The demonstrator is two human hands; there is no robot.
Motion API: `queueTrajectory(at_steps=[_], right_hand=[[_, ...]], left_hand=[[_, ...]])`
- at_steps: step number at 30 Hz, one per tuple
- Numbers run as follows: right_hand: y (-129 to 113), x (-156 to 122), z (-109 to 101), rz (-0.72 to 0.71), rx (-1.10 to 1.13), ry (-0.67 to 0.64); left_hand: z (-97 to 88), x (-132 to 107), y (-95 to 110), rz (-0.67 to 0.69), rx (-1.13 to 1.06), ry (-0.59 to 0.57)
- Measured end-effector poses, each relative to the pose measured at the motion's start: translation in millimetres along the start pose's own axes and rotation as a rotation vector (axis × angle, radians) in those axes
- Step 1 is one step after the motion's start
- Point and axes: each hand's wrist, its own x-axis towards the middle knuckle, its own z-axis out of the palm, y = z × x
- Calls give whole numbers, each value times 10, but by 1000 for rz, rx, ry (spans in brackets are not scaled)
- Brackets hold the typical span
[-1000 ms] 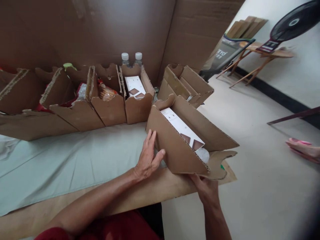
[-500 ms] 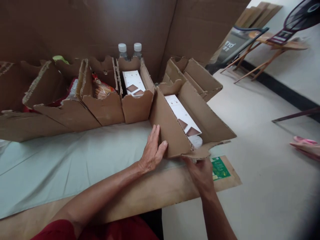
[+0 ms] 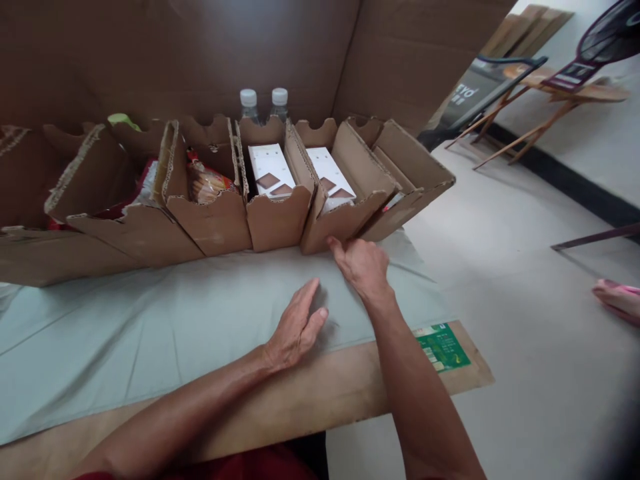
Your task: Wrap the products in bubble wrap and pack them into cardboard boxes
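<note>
My right hand (image 3: 363,267) has its fingers curled, with the thumb stretched out against the lower front of a cardboard bin (image 3: 345,221). Nothing shows in its fingers. In that bin stands a white box (image 3: 327,170) with brown diamond shapes. My left hand (image 3: 295,327) rests on the pale green cloth (image 3: 215,300), fingers straight and thumb apart, holding nothing. To the left, the neighbouring bin (image 3: 280,220) has a similar white box (image 3: 270,167) inside. On the right side a further bin (image 3: 400,213) stands at a slant; its contents are mostly hidden.
More cardboard bins run leftward, one with an orange-red packet (image 3: 207,183). Two white-capped bottles (image 3: 279,99) stand behind, before a tall cardboard wall (image 3: 200,60). A green label (image 3: 443,347) lies near the table's right corner. A fan (image 3: 607,37) and folding table (image 3: 540,80) are beyond.
The bin with the white box has slid back and left into line with the row. My right hand moved forward with it; my left hand came off its side and lies nearer me.
</note>
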Motion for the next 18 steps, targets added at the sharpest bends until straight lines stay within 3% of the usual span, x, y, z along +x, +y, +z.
queueTrajectory(at_steps=[5, 8, 10, 14, 18], right_hand=[[-127, 116, 13, -7, 44, 14], [-116, -49, -45, -62, 92, 30], [-175, -202, -120, -193, 231, 99], [-564, -301, -303, -519, 461, 239], [-1020, -79, -436, -479, 238, 173]], left_hand=[[-40, -315, 60, -5, -43, -55], [-138, -652, 103, -57, -92, -106], [-225, -880, 119, -102, -128, -151], [-389, -1174, 131, -160, -178, -195], [-474, -1262, 173, -188, -208, -185]])
